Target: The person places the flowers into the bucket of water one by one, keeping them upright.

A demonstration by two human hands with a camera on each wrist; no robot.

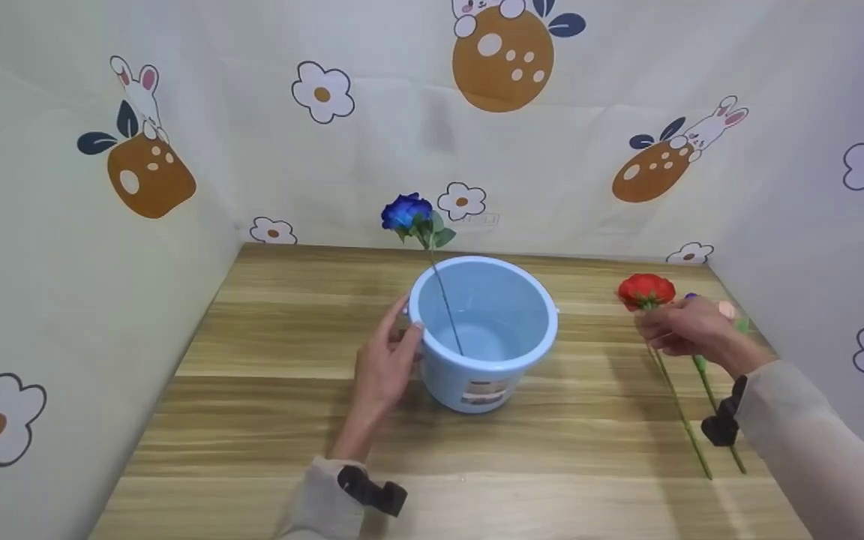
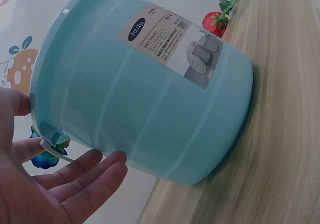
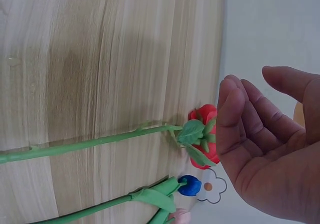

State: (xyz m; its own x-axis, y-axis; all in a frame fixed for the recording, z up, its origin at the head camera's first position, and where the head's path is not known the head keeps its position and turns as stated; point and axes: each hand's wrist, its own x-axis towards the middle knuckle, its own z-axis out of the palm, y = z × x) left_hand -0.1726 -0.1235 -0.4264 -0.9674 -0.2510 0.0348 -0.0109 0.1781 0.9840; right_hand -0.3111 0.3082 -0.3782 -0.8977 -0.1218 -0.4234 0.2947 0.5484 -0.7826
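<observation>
A light blue bucket (image 1: 488, 341) stands upright on the wooden table. My left hand (image 1: 387, 364) rests against its left side, thumb at the rim and the other fingers spread by the outer wall and handle end (image 2: 55, 151). A blue rose (image 1: 407, 214) leans in the bucket, its thin stem reaching inside and its bloom above the far rim. My right hand (image 1: 683, 326) is over a long-stemmed red rose (image 1: 647, 290); in the right wrist view its fingers are loosely bent, the thumb apart, with nothing between them. The red rose (image 3: 202, 151) lies on the table.
Beside the red rose lie a blue tulip-like bud (image 3: 189, 185) on a green stem and a pale pink flower (image 3: 180, 216), partly hidden by my right hand in the head view. A printed cloth backdrop (image 1: 372, 157) rises at the table's back edge and sides.
</observation>
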